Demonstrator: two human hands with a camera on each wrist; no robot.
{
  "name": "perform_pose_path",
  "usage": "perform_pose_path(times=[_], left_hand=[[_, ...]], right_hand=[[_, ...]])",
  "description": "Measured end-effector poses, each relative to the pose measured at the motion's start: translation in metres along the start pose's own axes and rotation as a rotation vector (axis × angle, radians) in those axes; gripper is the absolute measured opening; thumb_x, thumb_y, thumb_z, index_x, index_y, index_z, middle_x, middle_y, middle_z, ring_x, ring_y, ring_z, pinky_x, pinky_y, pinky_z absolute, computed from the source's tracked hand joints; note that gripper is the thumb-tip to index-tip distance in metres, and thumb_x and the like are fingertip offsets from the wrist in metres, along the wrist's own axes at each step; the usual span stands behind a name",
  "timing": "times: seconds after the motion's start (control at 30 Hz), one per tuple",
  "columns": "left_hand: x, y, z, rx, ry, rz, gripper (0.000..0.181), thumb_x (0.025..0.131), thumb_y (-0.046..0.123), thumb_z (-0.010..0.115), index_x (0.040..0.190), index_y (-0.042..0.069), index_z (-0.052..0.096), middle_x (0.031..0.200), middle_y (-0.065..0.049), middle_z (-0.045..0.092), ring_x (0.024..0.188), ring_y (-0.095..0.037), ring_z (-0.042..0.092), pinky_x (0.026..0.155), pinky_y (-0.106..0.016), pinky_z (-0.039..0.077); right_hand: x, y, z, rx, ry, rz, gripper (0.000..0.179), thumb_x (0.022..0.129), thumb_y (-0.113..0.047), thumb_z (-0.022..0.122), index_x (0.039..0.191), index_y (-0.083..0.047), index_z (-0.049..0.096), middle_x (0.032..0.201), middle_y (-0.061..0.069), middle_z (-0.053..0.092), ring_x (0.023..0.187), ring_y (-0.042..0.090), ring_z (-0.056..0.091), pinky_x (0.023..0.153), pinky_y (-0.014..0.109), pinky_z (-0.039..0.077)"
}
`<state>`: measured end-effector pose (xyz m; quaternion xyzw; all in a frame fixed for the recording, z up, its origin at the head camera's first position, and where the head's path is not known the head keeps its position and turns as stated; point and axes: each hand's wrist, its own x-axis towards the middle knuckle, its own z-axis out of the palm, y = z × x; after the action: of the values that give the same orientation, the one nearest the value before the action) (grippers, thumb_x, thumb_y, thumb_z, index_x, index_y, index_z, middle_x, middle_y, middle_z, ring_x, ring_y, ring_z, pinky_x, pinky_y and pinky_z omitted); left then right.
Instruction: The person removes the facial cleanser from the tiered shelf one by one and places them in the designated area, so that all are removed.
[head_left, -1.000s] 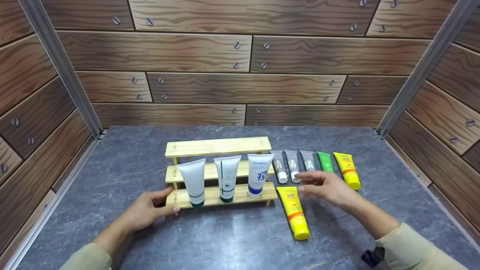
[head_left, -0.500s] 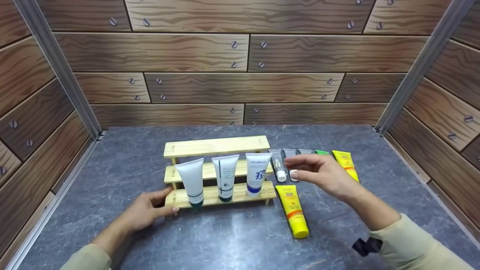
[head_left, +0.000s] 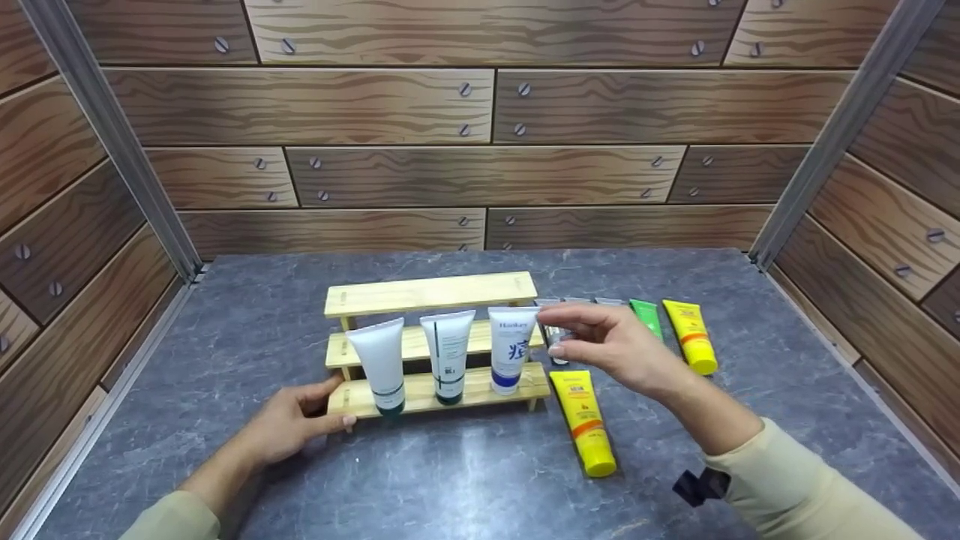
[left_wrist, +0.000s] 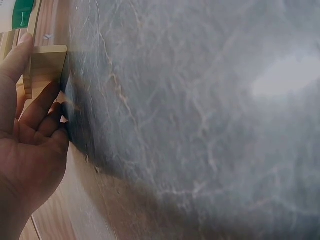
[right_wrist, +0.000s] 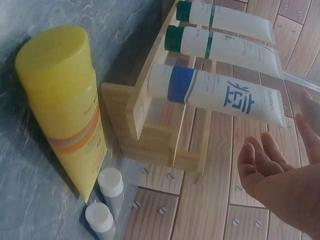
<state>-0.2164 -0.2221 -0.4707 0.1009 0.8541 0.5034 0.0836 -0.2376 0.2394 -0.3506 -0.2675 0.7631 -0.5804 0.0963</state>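
Note:
A three-tier wooden rack [head_left: 430,294] stands mid-table. On its lowest step three tubes stand caps down: a plain-faced white tube with a green cap [head_left: 381,367], a green-striped white tube [head_left: 448,356] and a white tube with a blue band [head_left: 512,349]. My left hand [head_left: 283,424] grips the rack's left end, thumb on the front edge of the lowest step; in the left wrist view, fingers reach beneath the wood [left_wrist: 47,67]. My right hand [head_left: 611,345] is beside the top of the blue-banded tube, fingers loosely bent and holding nothing; in the right wrist view, a gap shows between fingertips and tube.
A yellow tube [head_left: 583,424] lies on the table right of the rack. Behind my right hand lie several grey tubes with white caps [right_wrist: 111,181], partly hidden, then a green tube [head_left: 646,316] and another yellow tube [head_left: 691,337]. Wood-patterned walls [head_left: 480,176] enclose the table.
My right hand has moved left, from over the grey tubes to the top of the blue-banded tube. My left hand has stayed on the rack.

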Motion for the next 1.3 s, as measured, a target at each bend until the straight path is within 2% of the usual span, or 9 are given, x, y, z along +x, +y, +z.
perform_pose_path(times=[0.17,0.3,0.53,0.67,0.8,0.93,1.3], left_hand=[[-0.001,0.001,0.0,-0.003,0.01,0.0,0.08,0.092,0.03,0.086,0.153,-0.006,0.047,0.155,-0.026,0.049,0.14,-0.038,0.053,0.116,-0.05,0.042],[-0.001,0.0,0.0,-0.004,0.01,0.009,0.08,0.093,0.03,0.085,0.153,-0.006,0.047,0.154,-0.026,0.049,0.14,-0.038,0.053,0.116,-0.049,0.042],[-0.002,-0.001,0.001,-0.022,-0.002,0.016,0.079,0.094,0.027,0.085,0.153,-0.007,0.045,0.153,-0.028,0.051,0.138,-0.039,0.056,0.114,-0.05,0.045],[-0.003,-0.002,0.001,-0.01,-0.007,0.025,0.078,0.095,0.025,0.084,0.153,-0.009,0.045,0.152,-0.03,0.051,0.138,-0.04,0.055,0.115,-0.052,0.044],[-0.002,-0.002,0.001,-0.01,0.001,0.007,0.078,0.094,0.026,0.084,0.153,-0.007,0.046,0.152,-0.028,0.051,0.139,-0.039,0.054,0.116,-0.051,0.043],[-0.001,-0.001,0.001,-0.001,0.005,-0.006,0.078,0.094,0.027,0.084,0.153,-0.007,0.047,0.153,-0.027,0.051,0.139,-0.039,0.054,0.116,-0.051,0.043],[-0.001,0.0,0.002,0.0,0.013,0.011,0.077,0.093,0.025,0.085,0.153,-0.006,0.048,0.153,-0.027,0.051,0.139,-0.04,0.054,0.116,-0.052,0.042]], right_hand=[[0.006,0.001,0.008,0.031,-0.014,0.021,0.048,0.099,-0.01,0.077,0.144,0.001,0.063,0.157,0.021,0.049,0.126,0.038,0.065,0.098,0.04,0.06],[0.011,0.004,0.014,0.042,-0.028,0.032,0.048,0.099,-0.011,0.077,0.144,-0.002,0.064,0.156,0.019,0.051,0.129,0.04,0.063,0.098,0.04,0.06],[0.017,0.017,0.025,0.018,-0.062,-0.004,0.043,0.099,-0.01,0.076,0.141,-0.004,0.067,0.148,0.018,0.059,0.129,0.038,0.063,0.103,0.037,0.057],[0.018,0.024,0.029,-0.001,-0.063,0.0,0.044,0.099,-0.01,0.077,0.141,-0.005,0.068,0.143,0.018,0.061,0.124,0.038,0.065,0.099,0.035,0.059],[0.018,0.03,0.031,-0.036,-0.057,-0.001,0.044,0.097,-0.012,0.079,0.14,-0.007,0.07,0.14,0.015,0.063,0.122,0.038,0.065,0.098,0.033,0.059],[0.018,0.035,0.033,-0.07,-0.065,-0.013,0.044,0.096,-0.012,0.08,0.139,-0.008,0.071,0.14,0.013,0.064,0.126,0.038,0.062,0.104,0.034,0.055],[0.022,0.04,0.038,-0.139,-0.035,-0.014,0.045,0.094,-0.011,0.081,0.138,-0.013,0.072,0.14,0.011,0.064,0.122,0.034,0.063,0.102,0.037,0.055]])
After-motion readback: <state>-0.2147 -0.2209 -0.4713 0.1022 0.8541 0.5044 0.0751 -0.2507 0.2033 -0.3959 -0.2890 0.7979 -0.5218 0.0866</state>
